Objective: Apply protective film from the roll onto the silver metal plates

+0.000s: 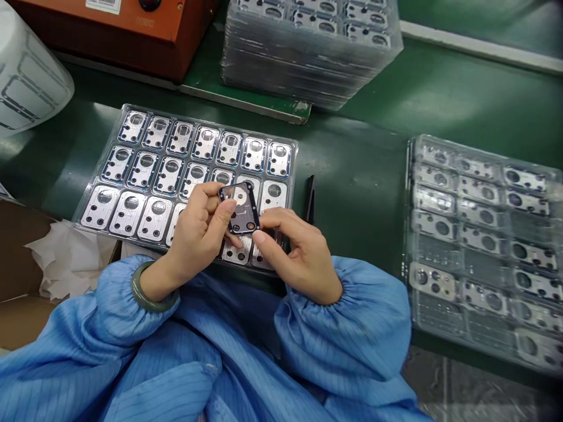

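Observation:
My left hand (200, 225) pinches a small metal plate (243, 208) with a dark border and round holes by its left side, thumb on top. At the plate's lower right corner, the thumb and index finger of my right hand (301, 249) are pressed close together on its edge. Both hands are above the near part of a clear tray (83, 196), which holds rows of similar silver plates (155, 218). The upper rows show blue edges around the plates. Part of the tray's near row is hidden under my hands.
Black tweezers (310, 199) lie right of the tray. A second clear tray (411, 234) with similar plates is at the right. Behind stand a tall tray stack (299, 64) and an orange box (149, 41). At the left are a white container (33, 70) and crumpled paper (73, 252).

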### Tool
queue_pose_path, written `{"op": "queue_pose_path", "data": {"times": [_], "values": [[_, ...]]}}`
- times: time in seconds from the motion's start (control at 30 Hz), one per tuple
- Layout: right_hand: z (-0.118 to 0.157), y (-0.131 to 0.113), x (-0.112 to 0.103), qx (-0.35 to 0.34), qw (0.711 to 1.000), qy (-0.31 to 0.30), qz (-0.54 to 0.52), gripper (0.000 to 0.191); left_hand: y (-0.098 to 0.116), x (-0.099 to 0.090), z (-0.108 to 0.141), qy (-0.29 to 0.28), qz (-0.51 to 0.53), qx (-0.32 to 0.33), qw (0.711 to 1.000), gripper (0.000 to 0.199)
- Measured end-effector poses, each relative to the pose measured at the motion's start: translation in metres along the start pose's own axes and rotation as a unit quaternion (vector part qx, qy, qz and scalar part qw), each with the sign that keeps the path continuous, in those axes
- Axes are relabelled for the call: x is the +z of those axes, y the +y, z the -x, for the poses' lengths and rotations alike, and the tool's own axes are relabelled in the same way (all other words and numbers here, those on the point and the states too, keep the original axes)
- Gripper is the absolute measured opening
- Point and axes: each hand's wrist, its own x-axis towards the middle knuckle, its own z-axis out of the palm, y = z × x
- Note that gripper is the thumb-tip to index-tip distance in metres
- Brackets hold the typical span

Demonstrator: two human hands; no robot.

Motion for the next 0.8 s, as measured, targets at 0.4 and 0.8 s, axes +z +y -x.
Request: {"op": "queue_pose_path", "data": {"times": [0.4, 0.8], "values": [[0.0, 0.002, 0.004, -0.022, 0.998, 0.011, 0.051, 0.007, -0.002, 0.001, -0.001, 0.007, -0.017, 0.007, 1.0, 0.02], [-0.006, 0.013, 0.015, 0.099, 0.958, 0.177, 0.203, 0.023, -0.007, 0.0, -0.005, 0.05, -0.046, 0.097, 0.993, 0.02]]}}
